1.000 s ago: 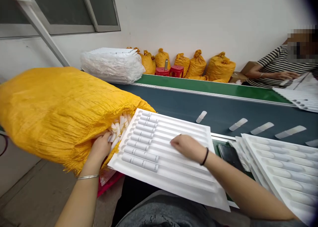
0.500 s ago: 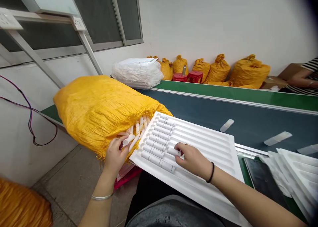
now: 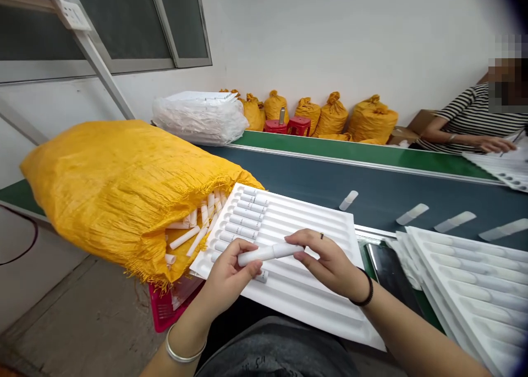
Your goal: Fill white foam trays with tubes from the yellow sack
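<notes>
My left hand [image 3: 226, 278] and my right hand [image 3: 334, 264] grip opposite ends of a white plastic tube [image 3: 267, 253]. It is level above the tray, and a seam shows around its middle. Both sets of fingers are closed. Beneath lies a white grooved tray [image 3: 313, 209], tilted over my lap, with printed tubes [image 3: 243, 222] in the grooves on its left side. My hands partly hide the lower rows. Left of the tray, a yellow woven sack [image 3: 115, 168] lies on its side, with several loose white tubes [image 3: 184, 237] in its frayed mouth.
A belt [image 3: 305, 173] carries several whitish tubes [image 3: 412, 214]. On the right lie a dark phone [image 3: 390, 272] and stacked trays of tubes [image 3: 474, 294]. A co-worker in striped sleeves [image 3: 462, 113] sits across the belt. A red basket [image 3: 165, 305] stands below the sack.
My left hand has come from the sack's mouth with a white tube. My right hand has lifted from the tray, and both now meet on one tube. The view has swung right.
</notes>
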A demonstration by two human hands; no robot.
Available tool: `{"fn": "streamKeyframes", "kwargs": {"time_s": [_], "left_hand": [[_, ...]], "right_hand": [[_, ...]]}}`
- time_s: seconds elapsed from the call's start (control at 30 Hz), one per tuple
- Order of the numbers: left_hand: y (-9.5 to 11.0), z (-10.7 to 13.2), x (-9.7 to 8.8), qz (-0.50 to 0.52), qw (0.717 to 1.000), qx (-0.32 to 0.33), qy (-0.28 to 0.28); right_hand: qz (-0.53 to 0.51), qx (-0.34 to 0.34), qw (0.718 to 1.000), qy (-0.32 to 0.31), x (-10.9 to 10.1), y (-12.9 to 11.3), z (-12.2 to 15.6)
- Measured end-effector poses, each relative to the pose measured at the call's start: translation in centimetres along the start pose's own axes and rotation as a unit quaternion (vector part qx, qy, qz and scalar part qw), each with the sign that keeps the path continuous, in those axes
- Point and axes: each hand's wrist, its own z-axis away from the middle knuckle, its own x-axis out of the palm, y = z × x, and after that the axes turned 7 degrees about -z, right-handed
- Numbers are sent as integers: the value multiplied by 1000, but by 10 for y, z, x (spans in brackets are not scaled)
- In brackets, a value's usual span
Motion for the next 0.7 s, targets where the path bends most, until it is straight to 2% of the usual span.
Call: {"fn": "streamKeyframes", "kwargs": {"time_s": [0.03,0.1,0.2,0.3,0.4,0.47,0.57,0.63,0.7], "left_hand": [[1,1,-2,-53,998,13,-5],[3,3,-4,-160,983,88,19],[0,4,-5,-274,931,229,71],[-4,3,-4,-326,879,334,100],[-6,2,-4,-365,843,382,102],[-6,2,-4,-381,833,389,99],[-6,1,-5,-378,839,375,110],[-6,0,-5,-368,853,352,118],[-5,0,-4,-354,867,331,114]], "right_hand": [[8,9,1000,-5,-2,1,1],[14,42,999,-9,-3,2,1],[-26,103,994,-1,-1,4,1],[-124,177,976,2,4,5,-1],[-210,238,948,-6,8,4,-2],[-226,257,939,-15,8,4,-2],[-135,204,969,-33,5,4,-2],[-30,116,992,-44,1,5,-3],[40,35,997,-49,-2,4,-5]]}}
